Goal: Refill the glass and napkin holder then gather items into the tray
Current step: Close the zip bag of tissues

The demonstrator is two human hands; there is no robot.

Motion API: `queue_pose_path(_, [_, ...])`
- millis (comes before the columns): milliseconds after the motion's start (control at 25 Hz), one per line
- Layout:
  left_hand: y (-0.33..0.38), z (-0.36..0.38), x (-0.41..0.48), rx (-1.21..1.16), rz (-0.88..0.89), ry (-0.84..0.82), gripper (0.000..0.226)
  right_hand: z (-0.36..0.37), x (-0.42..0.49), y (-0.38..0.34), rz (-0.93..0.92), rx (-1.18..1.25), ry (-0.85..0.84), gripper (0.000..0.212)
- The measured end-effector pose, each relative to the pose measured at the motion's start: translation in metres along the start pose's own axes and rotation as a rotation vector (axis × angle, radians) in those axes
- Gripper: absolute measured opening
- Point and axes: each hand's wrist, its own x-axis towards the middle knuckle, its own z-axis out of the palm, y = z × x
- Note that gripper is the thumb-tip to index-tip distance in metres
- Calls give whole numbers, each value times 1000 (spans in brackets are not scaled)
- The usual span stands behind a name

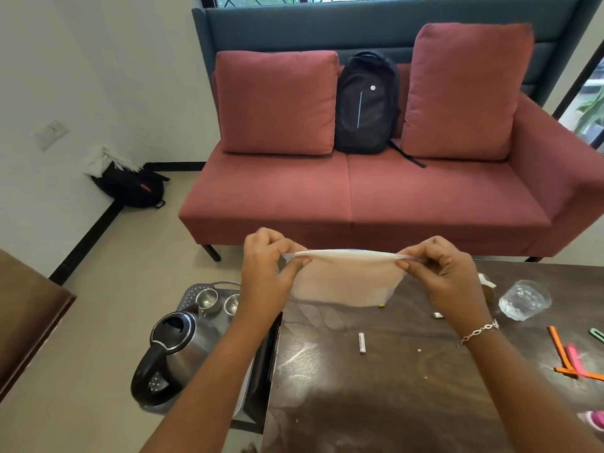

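Note:
A white napkin point(346, 279) hangs stretched above the dark wooden table point(376, 387). My left hand point(268, 266) pinches its left top corner and my right hand point(447, 273) pinches its right top corner. A clear glass point(524, 304) stands on the table to the right of my right hand. Behind that hand a small part of a light holder point(487, 284) shows, mostly hidden. A grey tray point(192, 294) lies to the left of the table with a steel kettle point(176, 351) and two small steel cups point(209, 299) on it.
Orange and pink strips point(568, 358) lie at the table's right edge. A small white tube point(362, 343) rests mid-table. A red sofa point(359, 191) with a black backpack point(366, 103) stands behind the table. A brown table corner point(29, 315) sits at the left.

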Motion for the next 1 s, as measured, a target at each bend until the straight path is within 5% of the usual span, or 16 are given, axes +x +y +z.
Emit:
queue_pose_path(120, [-4,1,0,-10,1,-55,12,-2,0,3,13,38,-61,8])
queue_pose_path(360, [-8,1,-10,-181,-73,-138,18,9,0,5,133,230,-135,14])
queue_pose_path(520, [-19,-6,-15,-152,-45,-98,18,13,4,3,287,424,-374,34])
queue_pose_path(840, [-90,-38,-56,-14,-158,-111,14,105,23,24,116,-165,-518,34])
queue_pose_path(1000, [-147,-42,-110,178,-277,-61,14,184,18,39,35,-283,-644,13])
